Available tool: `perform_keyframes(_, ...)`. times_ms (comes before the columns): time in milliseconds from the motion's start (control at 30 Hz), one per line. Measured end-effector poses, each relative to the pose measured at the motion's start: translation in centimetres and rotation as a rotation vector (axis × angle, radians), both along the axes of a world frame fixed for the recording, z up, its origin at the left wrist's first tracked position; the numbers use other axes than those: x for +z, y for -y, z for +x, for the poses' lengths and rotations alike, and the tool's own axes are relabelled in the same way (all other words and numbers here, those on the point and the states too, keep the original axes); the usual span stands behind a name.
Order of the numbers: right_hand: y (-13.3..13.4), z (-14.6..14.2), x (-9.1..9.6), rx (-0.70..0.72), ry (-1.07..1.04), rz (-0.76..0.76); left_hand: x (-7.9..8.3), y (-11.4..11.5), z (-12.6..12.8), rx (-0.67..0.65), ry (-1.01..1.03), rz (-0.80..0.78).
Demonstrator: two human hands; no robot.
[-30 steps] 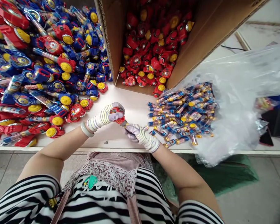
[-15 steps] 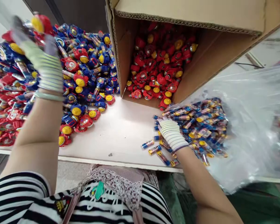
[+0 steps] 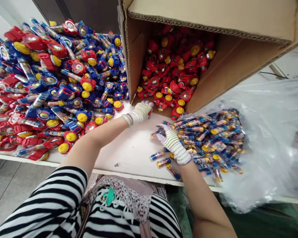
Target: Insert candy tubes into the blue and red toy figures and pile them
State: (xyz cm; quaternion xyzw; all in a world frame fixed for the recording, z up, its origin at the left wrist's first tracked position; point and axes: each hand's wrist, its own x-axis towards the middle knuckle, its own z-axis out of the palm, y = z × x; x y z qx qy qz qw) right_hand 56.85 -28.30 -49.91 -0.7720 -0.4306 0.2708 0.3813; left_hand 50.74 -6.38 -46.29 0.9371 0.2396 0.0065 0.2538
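Observation:
My left hand (image 3: 139, 113), in a striped knit glove, is at the front left corner of the open cardboard box (image 3: 128, 66). Its fingers are curled round a red toy (image 3: 150, 112), of which only a bit shows at the fingertips. Inside the box lies a heap of red toys with yellow round caps (image 3: 164, 82). My right hand (image 3: 175, 145), gloved too, pinches a small clear tube (image 3: 157, 133) between thumb and fingers. It is at the left edge of a pile of blue-and-yellow candy-like tubes (image 3: 213, 132).
A large heap of red and blue toys with clear tubes attached (image 3: 52, 79) covers the left of the white table (image 3: 129, 152). A clear plastic bag (image 3: 268, 138) spreads under and right of the tube pile. Several loose tubes (image 3: 164, 162) lie near the front edge.
My left hand has come down and right from the left heap to the box mouth, bringing a red toy. My right hand has drawn slightly left from the pile, now pinching a tube.

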Motion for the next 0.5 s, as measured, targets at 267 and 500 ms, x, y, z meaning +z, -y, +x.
perform_keyframes(267,0.3,-4.8,-0.7,-0.217,-0.483,0.368,-0.5,2.9,-10.9,0.321,0.666,-1.291)
perform_keyframes(500,0.7,-5.5,1.3,-0.113,-0.044,0.327,-0.4,4.5,-12.0,0.324,0.735,-1.273)
